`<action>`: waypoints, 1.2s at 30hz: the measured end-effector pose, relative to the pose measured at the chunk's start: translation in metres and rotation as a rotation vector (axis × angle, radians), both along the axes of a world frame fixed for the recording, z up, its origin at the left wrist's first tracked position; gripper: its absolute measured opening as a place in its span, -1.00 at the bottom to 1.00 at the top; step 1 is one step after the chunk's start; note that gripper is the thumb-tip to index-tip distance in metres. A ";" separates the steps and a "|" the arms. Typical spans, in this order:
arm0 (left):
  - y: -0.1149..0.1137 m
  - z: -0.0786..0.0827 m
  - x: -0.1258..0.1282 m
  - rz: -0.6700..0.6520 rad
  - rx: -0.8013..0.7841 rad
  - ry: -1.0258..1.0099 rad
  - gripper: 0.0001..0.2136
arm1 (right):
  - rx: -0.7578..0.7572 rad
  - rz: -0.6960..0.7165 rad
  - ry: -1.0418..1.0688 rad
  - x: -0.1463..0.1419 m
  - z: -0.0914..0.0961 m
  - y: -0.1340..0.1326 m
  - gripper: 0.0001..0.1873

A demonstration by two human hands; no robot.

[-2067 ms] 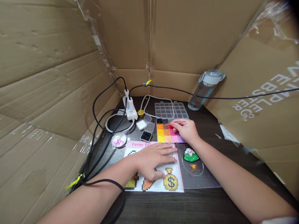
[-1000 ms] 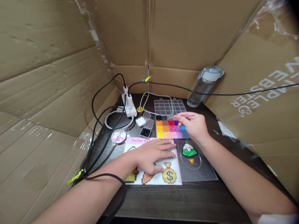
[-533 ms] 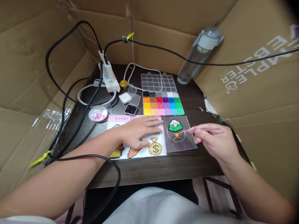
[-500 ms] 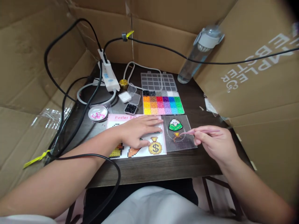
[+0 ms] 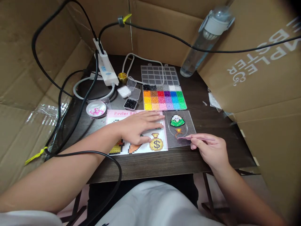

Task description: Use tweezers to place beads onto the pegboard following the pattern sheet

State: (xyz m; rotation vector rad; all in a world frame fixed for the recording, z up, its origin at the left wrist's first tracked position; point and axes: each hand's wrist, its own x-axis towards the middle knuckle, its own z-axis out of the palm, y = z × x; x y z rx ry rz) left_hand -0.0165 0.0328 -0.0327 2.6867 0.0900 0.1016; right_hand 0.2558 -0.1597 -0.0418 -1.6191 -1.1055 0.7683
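Note:
My left hand (image 5: pixel 138 127) lies flat with fingers spread over a printed bead pattern sheet (image 5: pixel 145 148), touching the picture of a money bag (image 5: pixel 156 142). In my right hand (image 5: pixel 210 149) are pink tweezers (image 5: pixel 199 138), pinched between thumb and fingers. Their tips are at the lower part of a small orange and brown bead piece (image 5: pixel 178 131) on a clear pegboard (image 5: pixel 191 125). Above that piece, on the same board, sits a green and white bead figure (image 5: pixel 177 121) with a dark outline. Whether the tweezers hold a bead is too small to tell.
Behind the sheet stands an open box of coloured beads (image 5: pixel 164 98). Small cases of black beads (image 5: pixel 130 104) and white beads (image 5: pixel 124 91) sit left of it, near a dish (image 5: pixel 90 108) of pink beads. A power strip (image 5: pixel 107 70), cables and a bottle (image 5: pixel 199 47) stand farther back.
My right hand has brought the tweezer tips from the top of the orange piece down toward its lower left part. My left hand stays on the sheet. The camera view has shifted slightly.

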 end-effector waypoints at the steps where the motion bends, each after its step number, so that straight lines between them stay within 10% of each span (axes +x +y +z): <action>1: 0.000 0.000 0.000 -0.002 0.005 0.004 -0.38 | 0.009 -0.007 -0.003 -0.001 0.000 0.000 -0.93; 36: -0.001 0.003 0.001 -0.001 0.042 -0.003 -0.40 | 0.055 -0.029 -0.059 -0.007 0.003 0.001 -0.91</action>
